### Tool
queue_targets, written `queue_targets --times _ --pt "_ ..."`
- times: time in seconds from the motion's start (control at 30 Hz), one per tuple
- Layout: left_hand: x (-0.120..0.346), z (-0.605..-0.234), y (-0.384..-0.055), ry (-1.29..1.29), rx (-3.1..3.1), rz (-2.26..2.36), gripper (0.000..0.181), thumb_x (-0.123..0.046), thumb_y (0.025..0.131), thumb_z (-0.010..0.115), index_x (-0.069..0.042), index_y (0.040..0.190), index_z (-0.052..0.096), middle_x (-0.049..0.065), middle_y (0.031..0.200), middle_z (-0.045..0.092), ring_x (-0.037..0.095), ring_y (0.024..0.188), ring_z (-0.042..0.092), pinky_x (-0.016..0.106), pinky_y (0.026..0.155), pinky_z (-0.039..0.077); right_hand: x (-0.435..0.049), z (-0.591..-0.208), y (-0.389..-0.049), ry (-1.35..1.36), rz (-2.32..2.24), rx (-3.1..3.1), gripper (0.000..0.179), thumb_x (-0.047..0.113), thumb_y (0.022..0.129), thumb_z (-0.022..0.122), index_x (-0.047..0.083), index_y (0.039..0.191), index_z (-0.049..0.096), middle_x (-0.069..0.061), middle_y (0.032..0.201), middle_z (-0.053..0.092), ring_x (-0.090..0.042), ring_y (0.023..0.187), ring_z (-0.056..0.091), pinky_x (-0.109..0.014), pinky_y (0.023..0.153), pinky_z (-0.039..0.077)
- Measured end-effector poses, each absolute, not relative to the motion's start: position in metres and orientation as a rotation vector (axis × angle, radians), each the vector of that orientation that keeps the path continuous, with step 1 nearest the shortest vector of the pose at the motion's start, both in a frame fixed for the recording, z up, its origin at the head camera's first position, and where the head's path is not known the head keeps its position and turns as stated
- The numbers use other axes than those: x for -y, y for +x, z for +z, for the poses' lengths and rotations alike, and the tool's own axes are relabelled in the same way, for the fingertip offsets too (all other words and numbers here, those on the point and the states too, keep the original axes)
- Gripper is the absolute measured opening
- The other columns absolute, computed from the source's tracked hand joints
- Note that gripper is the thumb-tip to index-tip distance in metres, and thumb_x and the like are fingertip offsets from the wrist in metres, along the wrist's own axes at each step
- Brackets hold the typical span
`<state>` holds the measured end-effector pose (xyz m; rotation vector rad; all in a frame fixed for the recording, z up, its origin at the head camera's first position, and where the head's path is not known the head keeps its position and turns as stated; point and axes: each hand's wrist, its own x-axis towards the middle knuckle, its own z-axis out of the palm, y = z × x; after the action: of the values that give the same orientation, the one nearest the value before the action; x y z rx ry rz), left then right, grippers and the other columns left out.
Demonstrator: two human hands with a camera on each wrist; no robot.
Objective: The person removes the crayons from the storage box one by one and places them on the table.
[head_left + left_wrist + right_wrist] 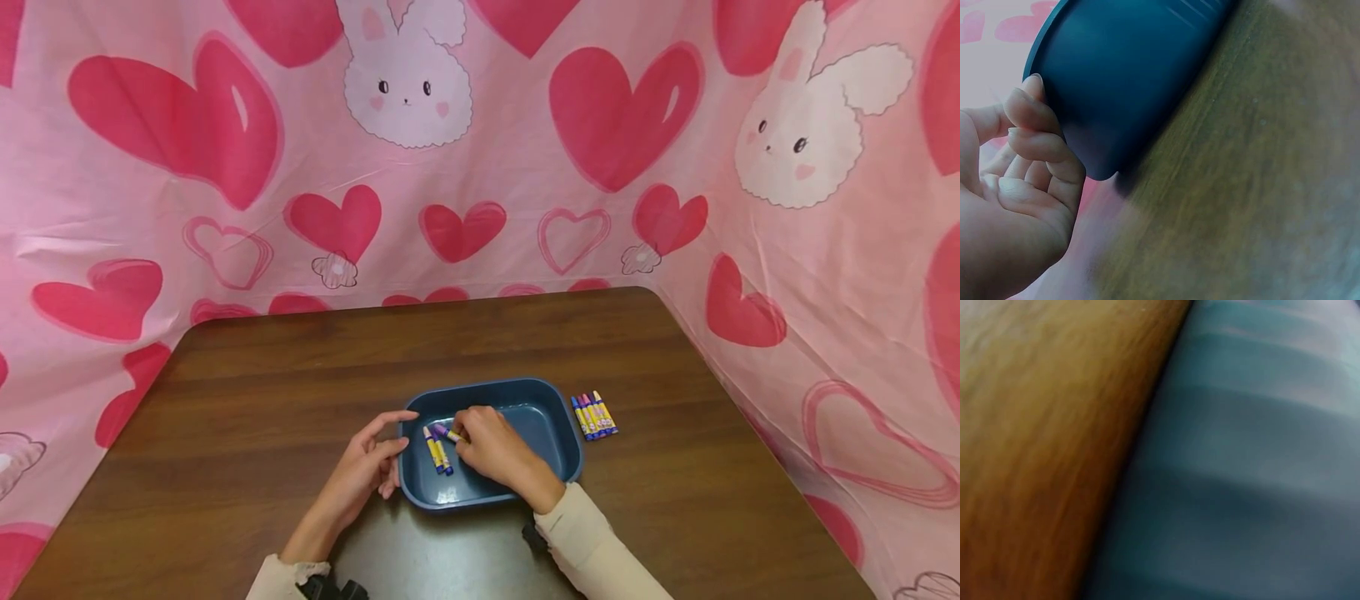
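A dark blue rectangular tray [536, 383] stands on the wooden table. My left hand [369, 458] holds the tray's left end, index finger and thumb at the rim, with the other fingers bent beside the outer wall; the left wrist view shows these fingertips against the tray wall [1122, 69]. Reaching inside, my right hand [491, 446] pinches a purple crayon [447, 432] with a yellow wrapper. Just left of it, a pale-tipped crayon [432, 452] and another crayon [444, 457] lie side by side on the tray floor. The right wrist view shows only the tray's blurred outside.
Several crayons [594, 416] lie in a neat row on the table [315, 375], right of the tray. A pink cloth [517, 167] printed with hearts and rabbits hangs behind the table and along its sides.
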<state>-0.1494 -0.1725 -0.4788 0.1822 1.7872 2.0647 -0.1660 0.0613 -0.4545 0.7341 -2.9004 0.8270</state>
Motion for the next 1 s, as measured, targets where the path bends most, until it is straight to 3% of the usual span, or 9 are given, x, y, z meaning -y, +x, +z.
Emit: queue_targets --times 0.8,1.0 --pt "0.172 -0.48 -0.149 0.174 -1.793 2.066 0.042 -0.019 0.101 0.058 -0.014 0.141 0.049 0.003 0.057 0.053 0.013 0.042 0.047 0.023 0.042 0.043 -0.073 -0.435 -0.158 0.631 0.979 2.845 0.014 0.007 0.086 0.074 0.005 0.1 0.075 -0.002 0.088 0.067 -0.01 0.075 0.056 -0.02 0.068 0.051" --pt "0.172 -0.48 -0.149 0.193 -1.795 2.062 0.042 -0.019 0.101 0.058 -0.014 0.142 0.048 0.003 0.057 0.053 0.013 0.042 0.048 0.023 0.043 0.044 -0.082 -0.429 -0.153 0.617 0.976 2.795 0.013 0.005 0.085 0.075 0.005 0.098 0.075 -0.003 0.087 0.067 -0.011 0.074 0.057 -0.022 0.068 0.053"
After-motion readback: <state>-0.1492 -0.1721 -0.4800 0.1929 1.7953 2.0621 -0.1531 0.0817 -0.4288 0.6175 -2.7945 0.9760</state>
